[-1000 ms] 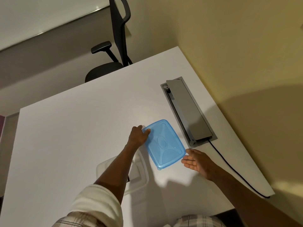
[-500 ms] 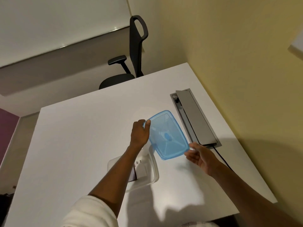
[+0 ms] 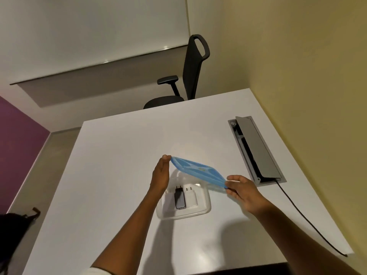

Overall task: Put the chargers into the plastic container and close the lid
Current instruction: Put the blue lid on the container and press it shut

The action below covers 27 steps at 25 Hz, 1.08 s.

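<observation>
A clear plastic container (image 3: pixel 204 210) stands open on the white table (image 3: pixel 119 165). Inside it lie a black charger (image 3: pixel 180 199) and a white charger (image 3: pixel 191 196), side by side; a further white one at the left is partly hidden by my forearm. The blue lid (image 3: pixel 196 171) hangs tilted in the air above the container's far edge. My left hand (image 3: pixel 161 175) grips the lid's far left end. My right hand (image 3: pixel 243 190) pinches its near right corner.
A grey cable box (image 3: pixel 256 149) with its flap raised is set into the table at the right, and a black cable (image 3: pixel 309 221) runs from it to the table's near right edge. A black office chair (image 3: pixel 186 76) stands behind the table. A yellow wall lies at the right.
Both hands lifted the blue lid off the table and carried it left, over the container. The camera tilted, so the chargers inside now show.
</observation>
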{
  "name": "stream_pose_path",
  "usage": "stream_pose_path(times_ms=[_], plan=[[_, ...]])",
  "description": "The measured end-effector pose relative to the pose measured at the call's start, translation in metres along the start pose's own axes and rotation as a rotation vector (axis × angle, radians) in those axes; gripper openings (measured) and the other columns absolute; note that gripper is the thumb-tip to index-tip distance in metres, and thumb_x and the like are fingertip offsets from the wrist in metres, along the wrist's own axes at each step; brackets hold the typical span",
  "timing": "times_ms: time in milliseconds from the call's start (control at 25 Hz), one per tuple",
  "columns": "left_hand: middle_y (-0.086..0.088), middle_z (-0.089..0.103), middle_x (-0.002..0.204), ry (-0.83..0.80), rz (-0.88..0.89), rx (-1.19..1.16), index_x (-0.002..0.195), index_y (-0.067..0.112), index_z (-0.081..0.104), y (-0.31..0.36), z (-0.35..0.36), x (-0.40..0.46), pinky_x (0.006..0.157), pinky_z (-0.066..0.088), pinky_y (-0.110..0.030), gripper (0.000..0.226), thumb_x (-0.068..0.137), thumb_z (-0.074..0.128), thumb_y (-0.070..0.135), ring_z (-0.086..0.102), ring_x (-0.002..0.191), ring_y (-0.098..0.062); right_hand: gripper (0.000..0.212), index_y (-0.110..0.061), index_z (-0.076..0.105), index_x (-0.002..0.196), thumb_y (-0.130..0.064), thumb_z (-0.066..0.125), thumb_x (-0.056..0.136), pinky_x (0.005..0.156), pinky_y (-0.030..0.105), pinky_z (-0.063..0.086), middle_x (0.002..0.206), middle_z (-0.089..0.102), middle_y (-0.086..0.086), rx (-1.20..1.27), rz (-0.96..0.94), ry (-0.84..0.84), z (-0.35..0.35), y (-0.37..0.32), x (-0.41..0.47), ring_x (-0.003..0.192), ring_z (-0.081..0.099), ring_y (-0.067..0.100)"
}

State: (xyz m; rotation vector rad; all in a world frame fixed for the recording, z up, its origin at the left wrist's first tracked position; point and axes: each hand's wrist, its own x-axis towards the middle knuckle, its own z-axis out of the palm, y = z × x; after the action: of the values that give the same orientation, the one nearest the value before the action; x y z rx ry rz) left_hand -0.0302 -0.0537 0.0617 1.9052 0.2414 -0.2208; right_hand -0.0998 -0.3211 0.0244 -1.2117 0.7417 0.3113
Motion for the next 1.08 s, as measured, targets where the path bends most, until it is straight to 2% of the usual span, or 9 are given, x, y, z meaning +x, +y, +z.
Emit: stream_pose_path(times_ms=[80,160,280,320,480,680,840,960,1080], plan=[[0.007,0.060,0.133,-0.033,-0.021,-0.014,0.127,0.027,0.061,-0.012,-0.016,-0.013,0.113,0.036,-0.037,0.056,0.099,0.024,0.059,0.053,0.123,-0.008,0.022,-0.011,0.064,0.094,0.004,0.069,0.079,0.086,0.042,0.055,0.092,0.067,0.014,-0.126,-0.027,0.024,0.016,0.007,-0.011,0.082,0.065,0.026],[0.007,0.063,0.132,-0.055,-0.021,0.010,0.129,0.029,0.061,-0.026,-0.030,-0.023,0.110,0.040,-0.034,0.051,0.098,0.031,0.058,0.056,0.124,-0.009,0.027,-0.012,0.063,0.096,0.005,0.069,0.077,0.086,0.046,0.055,0.089,0.068,0.012,-0.265,-0.077,0.068,0.032,0.018,-0.019,0.079,0.064,0.027],[0.004,0.051,0.149,-0.017,-0.048,0.018,0.144,0.029,0.048,-0.047,-0.043,-0.035,0.115,0.039,-0.037,0.053,0.095,0.051,0.050,0.047,0.138,-0.016,0.035,-0.019,0.061,0.101,0.000,0.071,0.074,0.067,0.031,0.053,0.094,0.069,0.007,-0.476,-0.194,0.131,0.054,0.038,-0.028,0.080,0.066,0.019],[0.004,0.048,0.151,-0.008,-0.064,0.019,0.147,0.029,0.045,-0.054,-0.045,-0.040,0.115,0.038,-0.036,0.057,0.094,0.056,0.047,0.045,0.139,-0.016,0.037,-0.021,0.060,0.104,-0.001,0.070,0.074,0.066,0.029,0.052,0.095,0.069,0.006,-0.531,-0.232,0.154,0.060,0.045,-0.030,0.081,0.065,0.018],[0.002,0.044,0.155,-0.049,-0.125,0.076,0.152,0.030,0.035,-0.083,-0.052,-0.051,0.115,0.039,-0.038,0.070,0.090,0.066,0.039,0.043,0.142,-0.020,0.049,-0.013,0.058,0.119,0.007,0.061,0.074,0.086,0.037,0.052,0.104,0.060,0.014,-0.724,-0.388,0.215,0.078,0.073,-0.033,0.096,0.060,0.029],[0.000,0.047,0.151,-0.058,-0.184,0.124,0.154,0.027,0.030,-0.103,-0.052,-0.046,0.102,0.042,-0.029,0.078,0.087,0.071,0.024,0.046,0.138,-0.024,0.054,-0.002,0.059,0.122,0.016,0.050,0.072,0.092,0.025,0.039,0.108,0.050,0.015,-0.759,-0.447,0.233,0.090,0.089,-0.034,0.100,0.056,0.031],[0.009,0.059,0.123,-0.040,-0.194,0.133,0.148,0.028,0.039,-0.111,-0.047,-0.040,0.088,0.045,-0.027,0.079,0.077,0.072,0.020,0.057,0.125,-0.027,0.054,-0.001,0.059,0.122,0.017,0.047,0.072,0.092,0.024,0.038,0.105,0.046,0.009,-0.761,-0.441,0.239,0.097,0.094,-0.033,0.094,0.052,0.025],[-0.003,0.062,0.133,-0.054,-0.218,0.219,0.152,0.026,0.033,-0.114,-0.046,-0.033,0.092,0.047,-0.029,0.083,0.080,0.072,0.018,0.060,0.119,-0.027,0.051,-0.005,0.063,0.115,0.016,0.045,0.071,0.090,0.032,0.047,0.097,0.043,0.001,-0.765,-0.455,0.238,0.098,0.094,-0.030,0.084,0.046,0.017],[-0.008,0.061,0.134,-0.047,-0.200,0.308,0.151,0.023,0.035,-0.116,-0.044,-0.031,0.086,0.041,-0.024,0.081,0.079,0.072,0.021,0.060,0.119,-0.029,0.050,-0.008,0.062,0.116,0.011,0.048,0.073,0.082,0.024,0.042,0.098,0.046,0.001,-0.819,-0.459,0.246,0.098,0.096,-0.027,0.089,0.053,0.024]])
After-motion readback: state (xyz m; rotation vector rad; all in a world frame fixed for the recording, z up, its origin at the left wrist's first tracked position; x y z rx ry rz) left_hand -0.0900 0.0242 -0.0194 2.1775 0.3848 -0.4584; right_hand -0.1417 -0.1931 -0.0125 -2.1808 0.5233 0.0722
